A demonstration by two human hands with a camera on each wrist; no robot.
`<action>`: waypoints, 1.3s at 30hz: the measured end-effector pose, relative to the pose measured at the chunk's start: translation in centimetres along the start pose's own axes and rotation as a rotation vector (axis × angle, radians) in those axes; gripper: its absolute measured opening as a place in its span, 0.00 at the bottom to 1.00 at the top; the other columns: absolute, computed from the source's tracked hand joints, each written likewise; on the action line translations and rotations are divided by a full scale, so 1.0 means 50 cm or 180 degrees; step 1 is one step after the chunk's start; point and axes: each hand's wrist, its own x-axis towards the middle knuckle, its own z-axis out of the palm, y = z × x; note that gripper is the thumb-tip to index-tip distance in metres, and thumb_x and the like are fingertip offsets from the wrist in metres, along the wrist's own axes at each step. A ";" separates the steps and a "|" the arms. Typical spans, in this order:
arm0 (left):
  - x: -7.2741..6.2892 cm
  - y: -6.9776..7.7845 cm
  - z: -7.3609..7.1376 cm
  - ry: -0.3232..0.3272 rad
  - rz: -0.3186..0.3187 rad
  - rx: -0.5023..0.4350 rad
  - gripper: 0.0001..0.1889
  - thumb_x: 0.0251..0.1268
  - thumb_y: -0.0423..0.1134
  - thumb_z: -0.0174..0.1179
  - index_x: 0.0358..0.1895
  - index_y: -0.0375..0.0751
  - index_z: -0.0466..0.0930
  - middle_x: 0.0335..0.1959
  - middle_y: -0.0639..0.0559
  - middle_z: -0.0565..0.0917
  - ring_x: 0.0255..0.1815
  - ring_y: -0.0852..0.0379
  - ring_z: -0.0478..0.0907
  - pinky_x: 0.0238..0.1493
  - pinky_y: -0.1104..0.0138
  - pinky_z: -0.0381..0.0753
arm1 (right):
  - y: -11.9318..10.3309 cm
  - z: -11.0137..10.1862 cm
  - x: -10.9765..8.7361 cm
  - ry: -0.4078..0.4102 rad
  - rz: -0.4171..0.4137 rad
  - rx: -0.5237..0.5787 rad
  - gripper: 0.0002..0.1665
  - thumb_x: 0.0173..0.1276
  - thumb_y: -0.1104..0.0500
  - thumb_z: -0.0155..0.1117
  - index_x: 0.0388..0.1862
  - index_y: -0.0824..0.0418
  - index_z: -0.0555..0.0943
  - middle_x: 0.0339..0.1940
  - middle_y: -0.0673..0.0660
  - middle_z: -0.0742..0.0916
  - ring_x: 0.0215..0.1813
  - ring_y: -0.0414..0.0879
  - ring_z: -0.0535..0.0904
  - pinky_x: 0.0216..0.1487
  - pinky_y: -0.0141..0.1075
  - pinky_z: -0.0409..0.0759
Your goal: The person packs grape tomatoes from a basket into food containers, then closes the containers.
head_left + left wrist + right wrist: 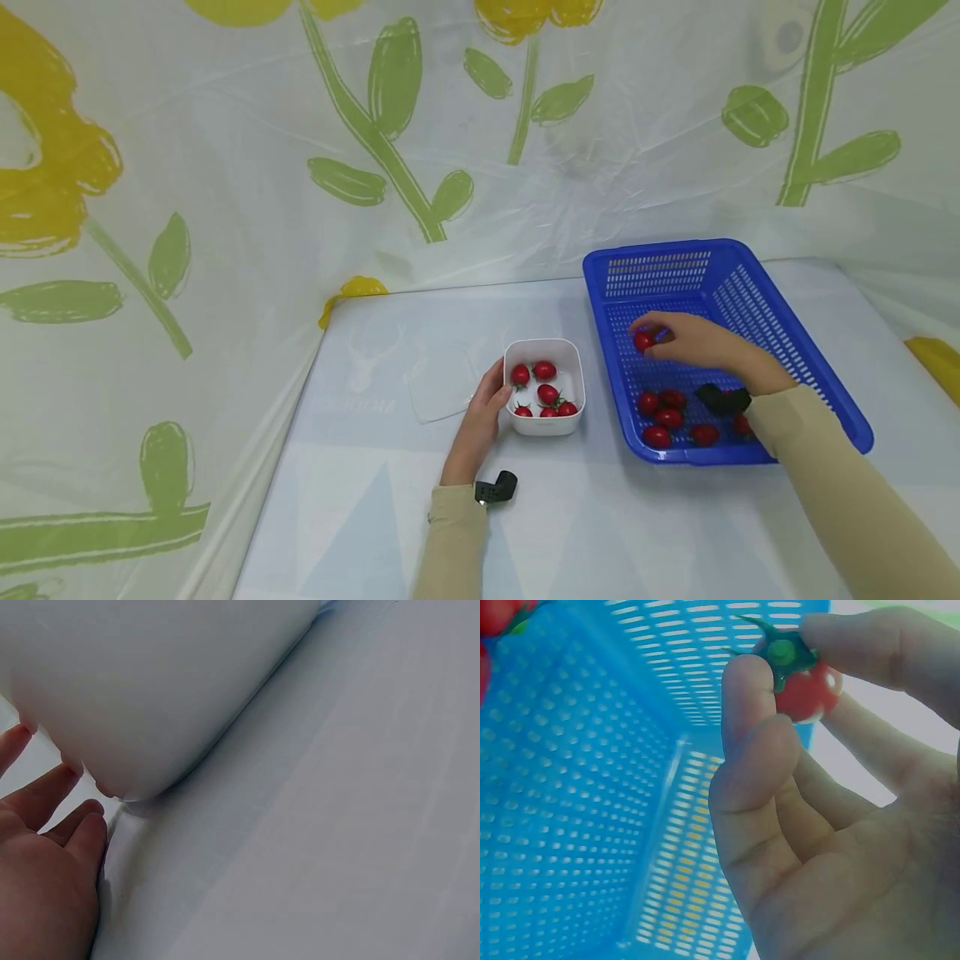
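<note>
Over the blue basket (611,367), my right hand (693,340) pinches a cherry tomato (643,341) between thumb and fingers. Its green stalk end and red side show in the right wrist view, where the tomato (806,694) sits at the fingertips. My left hand (480,421) rests against the left side of a white square container (546,427). Several red cherry tomatoes (547,393) lie in the container. In the left wrist view, fingertips (64,780) touch the container's outer wall (150,690), with the fingers fairly straight.
More cherry tomatoes (663,417) lie in the near part of the basket, partly hidden by my right wrist. A clear, flat lid-like piece (442,383) lies on the pale tablecloth (360,475) left of the container. A flower-printed sheet (247,167) hangs behind the table.
</note>
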 end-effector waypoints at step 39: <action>0.014 -0.026 -0.004 0.0021 -0.0019 -0.0020 0.24 0.69 0.44 0.43 0.67 0.59 0.54 0.67 0.58 0.55 0.68 0.59 0.49 0.65 0.56 0.47 | -0.114 0.075 -0.085 0.1698 0.0182 0.1510 0.29 0.61 0.46 0.58 0.62 0.40 0.66 0.45 0.53 0.80 0.38 0.47 0.77 0.37 0.33 0.78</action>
